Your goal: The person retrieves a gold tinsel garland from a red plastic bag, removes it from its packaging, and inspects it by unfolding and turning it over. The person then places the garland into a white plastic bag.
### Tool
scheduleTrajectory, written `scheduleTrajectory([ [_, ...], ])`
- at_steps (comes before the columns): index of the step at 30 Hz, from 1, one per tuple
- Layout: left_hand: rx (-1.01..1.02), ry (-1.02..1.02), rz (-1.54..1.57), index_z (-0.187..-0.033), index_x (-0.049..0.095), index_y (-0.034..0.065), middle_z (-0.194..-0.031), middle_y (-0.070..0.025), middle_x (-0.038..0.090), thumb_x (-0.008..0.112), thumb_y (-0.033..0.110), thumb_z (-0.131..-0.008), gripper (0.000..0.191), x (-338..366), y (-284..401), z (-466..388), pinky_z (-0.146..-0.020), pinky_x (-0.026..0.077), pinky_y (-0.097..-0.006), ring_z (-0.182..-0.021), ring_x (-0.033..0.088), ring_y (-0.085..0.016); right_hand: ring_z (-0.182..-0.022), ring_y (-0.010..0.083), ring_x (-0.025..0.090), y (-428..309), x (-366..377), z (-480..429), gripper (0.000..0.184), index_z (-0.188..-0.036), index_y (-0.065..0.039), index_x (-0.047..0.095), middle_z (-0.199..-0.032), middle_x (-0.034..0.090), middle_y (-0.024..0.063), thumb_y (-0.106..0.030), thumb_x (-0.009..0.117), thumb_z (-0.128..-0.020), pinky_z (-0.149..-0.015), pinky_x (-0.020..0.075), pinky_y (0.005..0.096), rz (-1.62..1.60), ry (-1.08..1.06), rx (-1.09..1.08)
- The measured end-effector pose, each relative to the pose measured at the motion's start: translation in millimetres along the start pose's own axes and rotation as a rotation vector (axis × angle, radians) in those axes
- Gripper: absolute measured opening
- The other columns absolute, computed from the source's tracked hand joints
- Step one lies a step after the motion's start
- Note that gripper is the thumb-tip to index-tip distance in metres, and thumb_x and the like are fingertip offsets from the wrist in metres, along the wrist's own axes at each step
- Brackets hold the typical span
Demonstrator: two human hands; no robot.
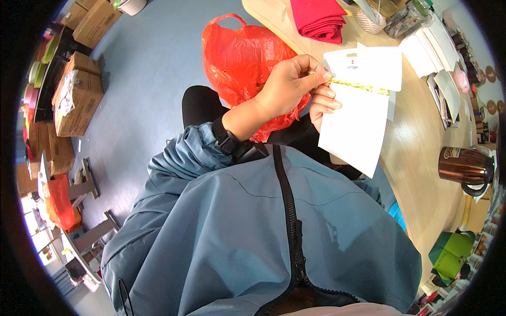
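Observation:
My left hand [286,85] pinches one end of a shiny gold foil strip [359,86] between thumb and fingers. A black strap circles that wrist. The strip runs across white card [354,126], whose upper part [379,65] has a hang slot and small printing. Whether these are one folded card or two pieces, I cannot tell. My right hand [323,106] grips the card's left edge, fingertips showing; the rest of it is hidden behind the card. Beneath both hands, a red plastic bag [241,59] stands by my knees, its contents not visible.
The wooden table [411,158] curves along the right, bearing folded red cloth [320,19], a white woven basket [371,20], stacked white paper [431,47], a brown metallic jug [464,165] and a green package [452,254]. Cardboard boxes [79,100] stand on the blue floor [130,71] at left.

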State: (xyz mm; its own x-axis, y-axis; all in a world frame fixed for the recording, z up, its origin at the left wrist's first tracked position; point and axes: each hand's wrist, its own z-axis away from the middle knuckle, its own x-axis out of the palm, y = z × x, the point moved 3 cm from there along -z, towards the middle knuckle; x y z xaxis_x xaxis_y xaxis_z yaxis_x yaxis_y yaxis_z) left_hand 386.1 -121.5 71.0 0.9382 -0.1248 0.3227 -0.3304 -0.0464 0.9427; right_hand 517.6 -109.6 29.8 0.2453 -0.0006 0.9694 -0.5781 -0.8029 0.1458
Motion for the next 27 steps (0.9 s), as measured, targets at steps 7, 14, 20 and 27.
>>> scheduleTrajectory([
  [7, 0.136, 0.035, -0.212, -0.101, 0.063, -0.0023, -0.092, -0.0049, 0.068, 0.066, 0.015, -0.099, 0.018, -8.6, -6.6, -1.3, -0.077, 0.052, -0.0244, -0.084, 0.062, -0.009, -0.068, 0.0149, 0.058, 0.6, 5.0, -0.6, 0.028, -0.114, 0.003, 0.051, -0.091, 0.054, 0.0099, -0.023, 0.046, -0.105, -0.063, 0.044, 0.025, 0.035, -0.033, 0.024],
  [14, 0.095, 0.004, -0.212, -0.102, 0.063, -0.0021, -0.09, -0.0049, 0.068, 0.07, 0.017, -0.096, 0.021, -13.2, -9.9, 0.5, -0.076, 0.052, -0.0236, -0.083, 0.063, -0.009, -0.063, 0.0141, 0.058, 0.8, 5.4, 0.0, 0.03, -0.115, 0.004, 0.051, -0.088, 0.055, 0.0097, -0.024, 0.044, -0.106, -0.061, 0.0433, 0.0245, 0.049, -0.001, -0.017],
  [20, 0.032, -0.03, -0.225, -0.115, 0.061, -0.0039, -0.101, -0.0055, 0.068, 0.067, 0.016, -0.098, 0.026, -11.8, -3.6, 3.2, -0.085, 0.053, -0.023, -0.094, 0.064, -0.01, -0.061, 0.0132, 0.058, 0.4, 2.0, -0.6, 0.033, -0.116, 0.004, 0.052, -0.084, 0.055, 0.0088, -0.027, 0.046, -0.106, -0.059, 0.0424, 0.0247, 0.078, -0.01, -0.011],
  [27, -0.059, -0.09, -0.13, -0.12, 0.063, -0.0042, -0.095, -0.0043, 0.069, 0.066, 0.022, -0.099, 0.034, -8.1, -2.2, 5.1, -0.079, 0.051, -0.0201, -0.087, 0.063, -0.007, -0.07, 0.0147, 0.064, -1.9, -4.7, -0.4, 0.04, -0.126, 0.005, 0.051, -0.096, 0.062, 0.0121, -0.029, 0.046, -0.106, -0.068, 0.0486, 0.0253, 0.147, -0.118, 0.043],
])
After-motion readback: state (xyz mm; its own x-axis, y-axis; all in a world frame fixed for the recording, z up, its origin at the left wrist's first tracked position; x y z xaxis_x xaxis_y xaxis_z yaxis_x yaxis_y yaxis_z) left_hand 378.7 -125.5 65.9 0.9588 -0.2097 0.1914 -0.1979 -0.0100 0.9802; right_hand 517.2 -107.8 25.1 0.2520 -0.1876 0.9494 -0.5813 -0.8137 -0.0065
